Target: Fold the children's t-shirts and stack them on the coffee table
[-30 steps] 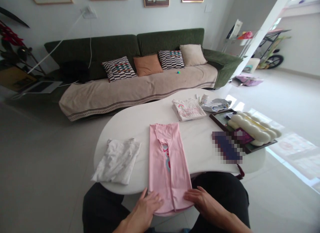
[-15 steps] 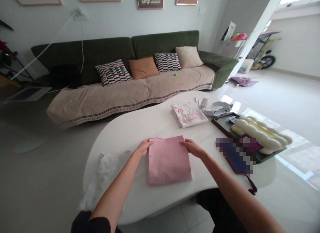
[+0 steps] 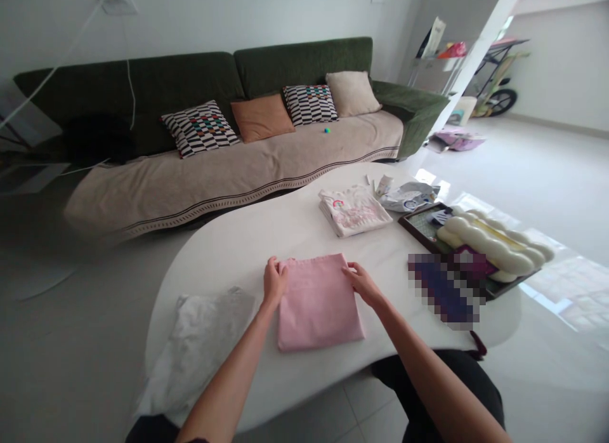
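Note:
A pink folded cloth (image 3: 320,306) lies on the white table in front of me, squared off, its exact kind not clear. At its far left corner, my left hand (image 3: 275,281) is closed on the edge, with the fingertips partly hidden. My right hand (image 3: 364,283) pinches the far right edge, thumb on top. A crumpled white garment (image 3: 202,341) rests left of the cloth, partly behind my left forearm. Farther back sits a stack of folded white shirts (image 3: 354,211) with a rainbow and pink print on top.
The white table (image 3: 228,246) has a rounded edge. On its right stand a dark tray (image 3: 419,230) with a cream, puffy-looking object (image 3: 497,243) and a blurred-out dark item (image 3: 442,294). A crinkled plastic package (image 3: 409,195) lies behind. A green sofa (image 3: 304,62) with cushions is beyond.
The view has tilted down and shifted slightly. My left hand has changed its grip at the cloth's far left corner, its fingers now raised more. The cloth has stayed in nearly the same place.

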`<action>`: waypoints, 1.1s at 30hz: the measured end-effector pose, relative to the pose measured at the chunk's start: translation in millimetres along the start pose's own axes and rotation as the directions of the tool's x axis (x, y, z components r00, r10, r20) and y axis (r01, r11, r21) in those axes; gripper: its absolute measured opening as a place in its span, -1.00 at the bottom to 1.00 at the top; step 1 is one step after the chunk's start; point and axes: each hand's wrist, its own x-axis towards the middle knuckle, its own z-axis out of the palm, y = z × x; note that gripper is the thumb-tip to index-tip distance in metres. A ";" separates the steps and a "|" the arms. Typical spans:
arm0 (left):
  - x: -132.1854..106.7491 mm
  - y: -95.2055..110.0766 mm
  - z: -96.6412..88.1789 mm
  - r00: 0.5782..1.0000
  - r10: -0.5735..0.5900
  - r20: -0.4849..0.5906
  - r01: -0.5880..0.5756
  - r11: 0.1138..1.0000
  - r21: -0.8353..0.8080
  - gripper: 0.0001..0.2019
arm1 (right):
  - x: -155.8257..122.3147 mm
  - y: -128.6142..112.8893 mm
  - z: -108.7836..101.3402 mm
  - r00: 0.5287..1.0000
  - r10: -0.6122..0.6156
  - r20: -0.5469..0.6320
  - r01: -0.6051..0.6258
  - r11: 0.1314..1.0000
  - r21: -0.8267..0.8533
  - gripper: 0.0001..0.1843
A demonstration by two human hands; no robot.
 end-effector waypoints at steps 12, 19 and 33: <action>-76.2 21.0 75.6 0.699 0.240 0.674 -0.681 0.511 0.524 -0.54 | -81.6 52.8 -14.9 0.998 -0.054 0.011 0.055 0.998 -0.036 -0.54; -71.0 12.4 80.4 0.722 0.220 0.656 -0.662 0.494 0.563 -0.52 | -91.2 69.9 -14.2 0.996 -0.048 -0.077 0.044 0.997 -0.059 -0.67; -51.5 16.6 50.8 0.779 0.277 0.563 -0.626 0.402 0.668 -0.50 | -76.2 16.2 42.9 0.797 -0.604 0.019 0.334 0.414 -0.846 -0.52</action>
